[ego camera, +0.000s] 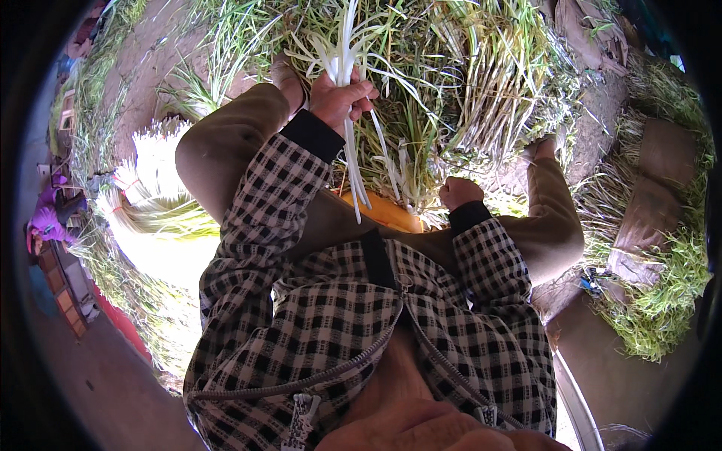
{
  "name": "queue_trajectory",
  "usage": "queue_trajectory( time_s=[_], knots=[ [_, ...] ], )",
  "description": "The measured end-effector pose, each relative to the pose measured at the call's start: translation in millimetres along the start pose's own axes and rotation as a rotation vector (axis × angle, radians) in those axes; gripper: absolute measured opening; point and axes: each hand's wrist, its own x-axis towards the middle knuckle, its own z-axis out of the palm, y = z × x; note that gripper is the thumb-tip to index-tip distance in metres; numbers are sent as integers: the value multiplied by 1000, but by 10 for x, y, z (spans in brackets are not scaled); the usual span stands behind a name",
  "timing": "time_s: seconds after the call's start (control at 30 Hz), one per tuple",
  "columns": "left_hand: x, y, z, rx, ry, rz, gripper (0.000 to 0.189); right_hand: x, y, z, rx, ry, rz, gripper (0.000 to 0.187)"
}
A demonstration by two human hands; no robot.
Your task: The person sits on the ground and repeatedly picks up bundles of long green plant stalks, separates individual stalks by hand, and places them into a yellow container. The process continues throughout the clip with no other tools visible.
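Observation:
My left hand [341,98] is closed around a small bunch of pale leafy stalks [345,62]. Their white leaves spread above the fist, and thin ends hang below it over my thigh. My right hand [461,194] is curled into a fist near my right thigh, with nothing seen in it; its palm side is hidden. Between my legs lies an orange-yellow object [389,213], partly covered. Beyond it is a heap of loose green leaves and stalks [406,118]. A thick row of brownish-stemmed stalks [496,90] lies at the upper right.
Beside my left knee, tied bundles of pale stalks [135,186] are stacked, partly washed out by glare. At the right, a brown board-like piece [648,208] lies among leaves. A person in purple [48,217] is at the far left, near wooden crates [62,287].

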Motion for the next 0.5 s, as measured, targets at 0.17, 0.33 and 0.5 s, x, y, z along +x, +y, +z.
queue_trajectory(
  time_s=[0.17,0.33,0.5],
  knots=[
    [-29,16,23,10,-19,-14,18,10,-134,-107,379,426,-187,6],
    [-28,-113,55,5,-57,-24,15,65,-500,-464,963,186,-333,8],
    [-68,-172,113,32,-91,-42,13,111,-1001,-849,1050,116,-441,22]
  ],
)
